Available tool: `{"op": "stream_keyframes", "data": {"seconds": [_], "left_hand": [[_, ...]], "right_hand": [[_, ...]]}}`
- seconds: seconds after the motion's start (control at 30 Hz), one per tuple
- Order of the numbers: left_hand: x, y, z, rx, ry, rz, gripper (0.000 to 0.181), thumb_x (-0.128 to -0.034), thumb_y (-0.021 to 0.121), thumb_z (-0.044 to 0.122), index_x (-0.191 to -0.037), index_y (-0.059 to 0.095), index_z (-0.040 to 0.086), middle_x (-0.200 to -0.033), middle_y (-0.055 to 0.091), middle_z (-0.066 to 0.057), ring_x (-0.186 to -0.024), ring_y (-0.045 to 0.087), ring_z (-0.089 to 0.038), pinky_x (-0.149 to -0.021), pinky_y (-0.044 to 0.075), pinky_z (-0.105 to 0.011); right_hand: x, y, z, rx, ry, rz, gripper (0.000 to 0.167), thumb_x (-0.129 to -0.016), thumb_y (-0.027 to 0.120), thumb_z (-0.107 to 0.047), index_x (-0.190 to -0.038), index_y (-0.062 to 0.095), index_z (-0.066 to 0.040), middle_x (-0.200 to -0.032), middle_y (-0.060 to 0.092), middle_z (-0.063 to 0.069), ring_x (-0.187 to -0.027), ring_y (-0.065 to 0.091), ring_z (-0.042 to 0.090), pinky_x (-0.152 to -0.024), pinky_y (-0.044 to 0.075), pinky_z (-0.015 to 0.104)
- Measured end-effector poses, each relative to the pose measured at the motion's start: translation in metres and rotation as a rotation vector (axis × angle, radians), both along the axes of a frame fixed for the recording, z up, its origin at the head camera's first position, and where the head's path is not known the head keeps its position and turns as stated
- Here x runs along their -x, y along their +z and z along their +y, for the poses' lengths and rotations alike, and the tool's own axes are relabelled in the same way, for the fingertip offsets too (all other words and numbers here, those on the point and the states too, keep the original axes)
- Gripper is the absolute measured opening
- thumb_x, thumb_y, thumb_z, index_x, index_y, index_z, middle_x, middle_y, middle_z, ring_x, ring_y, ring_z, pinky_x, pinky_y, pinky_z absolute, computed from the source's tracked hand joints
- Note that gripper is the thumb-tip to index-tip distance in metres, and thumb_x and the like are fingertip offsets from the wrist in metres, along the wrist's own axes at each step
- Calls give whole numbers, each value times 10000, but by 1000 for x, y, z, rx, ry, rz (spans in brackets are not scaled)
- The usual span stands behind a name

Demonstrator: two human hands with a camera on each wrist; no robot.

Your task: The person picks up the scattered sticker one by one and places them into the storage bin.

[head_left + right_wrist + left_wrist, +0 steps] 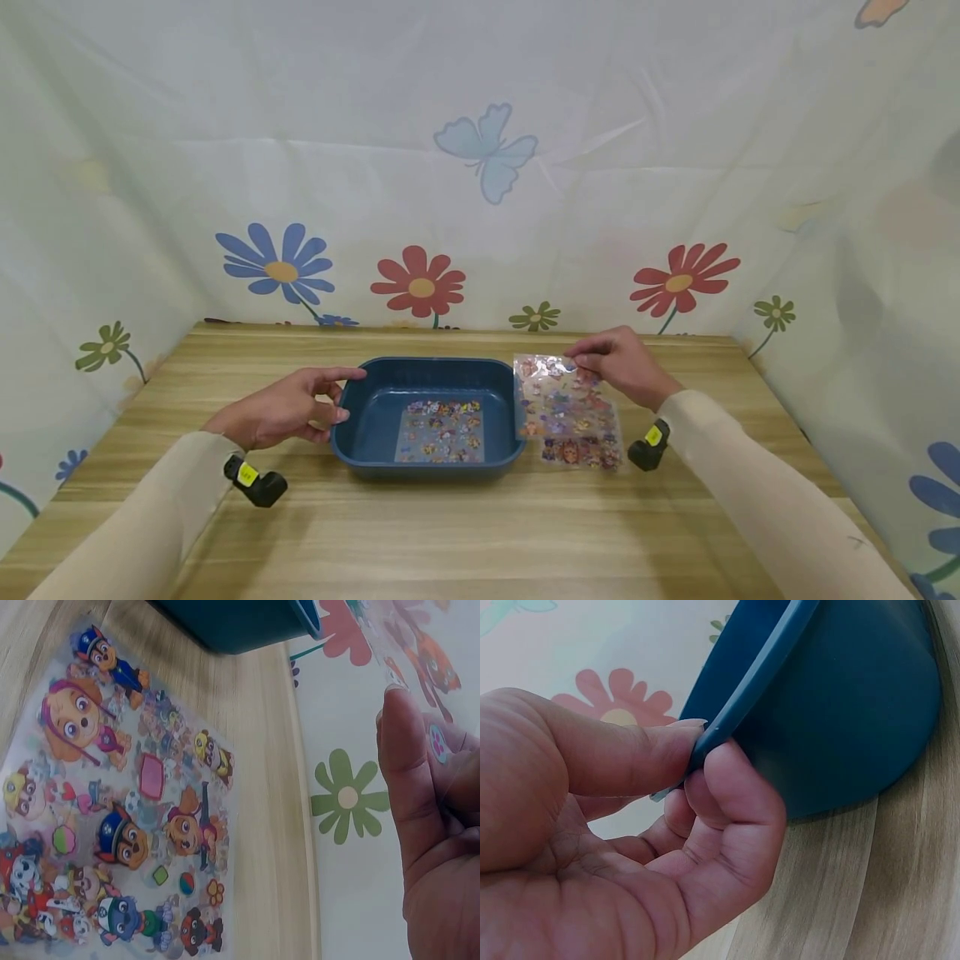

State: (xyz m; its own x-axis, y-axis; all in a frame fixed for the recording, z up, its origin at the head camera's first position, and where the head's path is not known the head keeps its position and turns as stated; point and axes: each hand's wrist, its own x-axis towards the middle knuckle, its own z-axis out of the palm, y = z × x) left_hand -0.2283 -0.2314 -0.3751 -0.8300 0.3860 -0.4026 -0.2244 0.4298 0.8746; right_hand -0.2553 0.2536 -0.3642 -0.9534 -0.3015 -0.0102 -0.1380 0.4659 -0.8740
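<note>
My left hand [288, 408] pinches the left rim of a dark blue plastic basin [360, 468]; in the left wrist view, thumb and curled fingers clasp that rim [742, 690]. Inside the basin, toward its right, lies a clear sticker sheet [442, 437] with cartoon puppies. A second clear sticker sheet [551, 400] hangs from my right hand [626, 367], pinched at its upper edge between thumb and fingers. Its left edge overlaps the basin's right rim in the head view. Beneath it, more sticker sheets [124, 817] lie on the table, apparently stacked.
The wood-grain table [450, 542] carries the basin at its middle, with the sheets to its right. A white cloth [360, 183] printed with flowers and a butterfly hangs behind the table and along both sides.
</note>
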Motion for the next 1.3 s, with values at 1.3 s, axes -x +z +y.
{"op": "stream_keyframes", "data": {"seconds": [1.3], "left_hand": [[-1, 1, 0, -11, -14, -1, 767, -974, 670, 15, -1640, 305, 126, -1143, 447, -151, -849, 593, -242, -745, 596, -345]], "right_hand": [[6, 5, -55, 67, 83, -54, 262, -1011, 550, 77, -1220, 703, 114, -1149, 705, 320, -753, 702, 113, -712, 619, 259]]}}
